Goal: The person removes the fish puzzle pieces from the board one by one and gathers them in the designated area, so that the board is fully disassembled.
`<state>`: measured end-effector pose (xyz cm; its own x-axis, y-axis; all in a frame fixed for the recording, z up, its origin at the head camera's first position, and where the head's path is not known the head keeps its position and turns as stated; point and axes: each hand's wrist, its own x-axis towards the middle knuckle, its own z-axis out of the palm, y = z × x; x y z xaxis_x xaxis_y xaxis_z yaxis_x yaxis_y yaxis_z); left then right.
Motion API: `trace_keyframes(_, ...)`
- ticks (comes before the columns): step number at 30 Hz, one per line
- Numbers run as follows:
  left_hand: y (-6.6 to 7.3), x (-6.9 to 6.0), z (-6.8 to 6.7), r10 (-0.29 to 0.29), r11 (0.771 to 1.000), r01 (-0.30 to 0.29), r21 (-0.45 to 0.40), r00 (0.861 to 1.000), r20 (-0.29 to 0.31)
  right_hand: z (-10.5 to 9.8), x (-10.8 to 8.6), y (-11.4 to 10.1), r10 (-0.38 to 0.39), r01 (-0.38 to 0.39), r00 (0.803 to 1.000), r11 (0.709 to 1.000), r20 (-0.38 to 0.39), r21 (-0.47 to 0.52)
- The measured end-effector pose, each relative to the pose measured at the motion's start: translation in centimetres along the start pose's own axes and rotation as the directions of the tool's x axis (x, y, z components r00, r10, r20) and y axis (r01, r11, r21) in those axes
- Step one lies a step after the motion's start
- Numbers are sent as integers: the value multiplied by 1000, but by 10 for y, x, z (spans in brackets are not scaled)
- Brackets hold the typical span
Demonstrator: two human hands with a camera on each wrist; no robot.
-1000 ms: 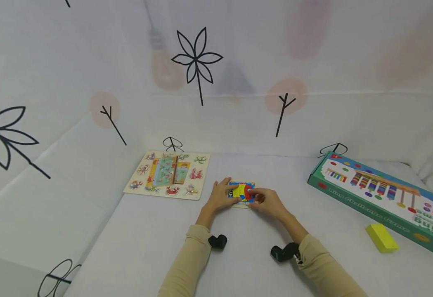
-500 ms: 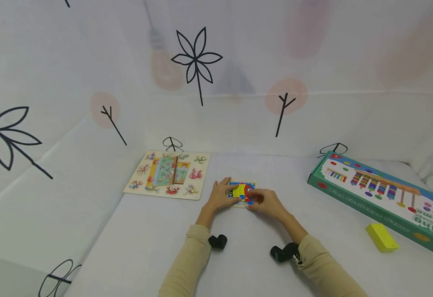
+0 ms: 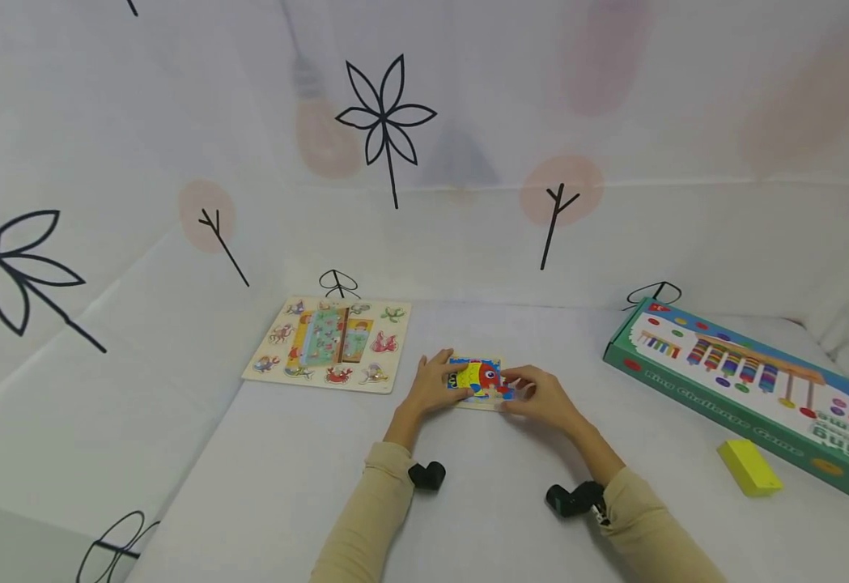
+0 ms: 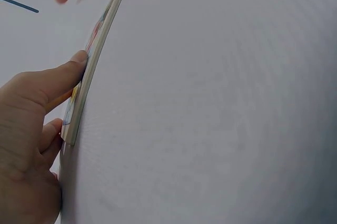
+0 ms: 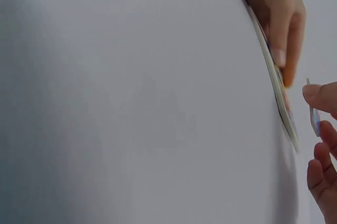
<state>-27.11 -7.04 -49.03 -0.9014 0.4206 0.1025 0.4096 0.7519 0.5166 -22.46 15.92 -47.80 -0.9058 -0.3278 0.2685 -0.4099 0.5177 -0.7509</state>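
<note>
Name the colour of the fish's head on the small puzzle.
The fish's head is red, clearest in the head view.

Head view: left portion of fish puzzle (image 3: 488, 379) hidden under left hand (image 3: 433, 383). Puzzle piece (image 5: 316, 122) partly covered by the pinching right hand (image 3: 544, 399); its print too small to tell. Left wrist view: left hand cut by left edge, right hand's fingers blurred and cropped at top; puzzle nearly edge-on, picture unreadable. Right wrist view: right hand cut by right edge, left hand by top. Ring Challenge Game box (image 3: 740, 389) clipped at head view's right edge, smallest print illegible. Beige sleeves (image 3: 367, 510) cropped below.
</note>
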Motion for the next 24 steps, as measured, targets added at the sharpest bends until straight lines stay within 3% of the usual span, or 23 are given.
trace_keyframes(6,0,0,0,7,1000,-7,-17,1000,-7,-32,-20,6,55,-54,998,998,12,-16)
trace_keyframes(14,-1,0,0,2,1000,-2,-1,1000,-1,-71,-56,16,68,-70,997,995,-24,-78)
trace_keyframes(19,0,0,1,3,1000,-3,-6,1000,-1,-87,-75,22,63,-69,996,992,-57,-107)
trace_keyframes(24,-2,1,2,0,1000,0,3,1000,-3,-96,-87,28,99,-104,994,986,-41,-128)
